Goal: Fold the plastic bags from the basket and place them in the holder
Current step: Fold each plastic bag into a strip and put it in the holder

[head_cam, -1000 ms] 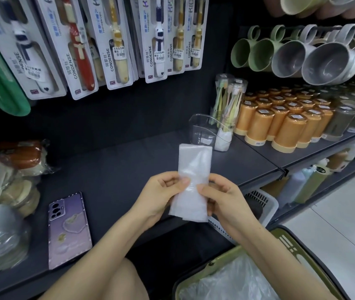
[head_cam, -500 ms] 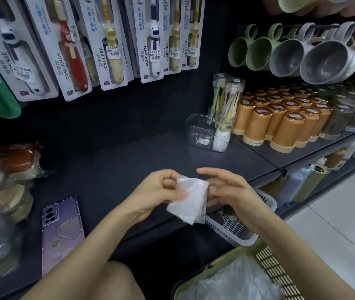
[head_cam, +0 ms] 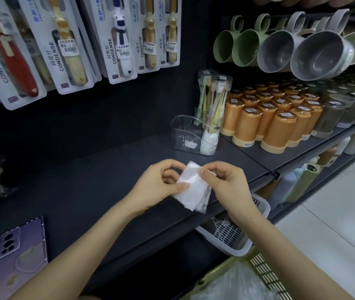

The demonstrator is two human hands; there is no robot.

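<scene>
Head view: I see the left hand and right hand both pinching the folded plastic bag, held over the shelf's front edge. Bare shelf runs from there back to the clear holder. Orange cups stand just right of the holder, a phone lies well left, and a white basket sits below the right wrist.

Holder stands on shelf, behind bag
</scene>
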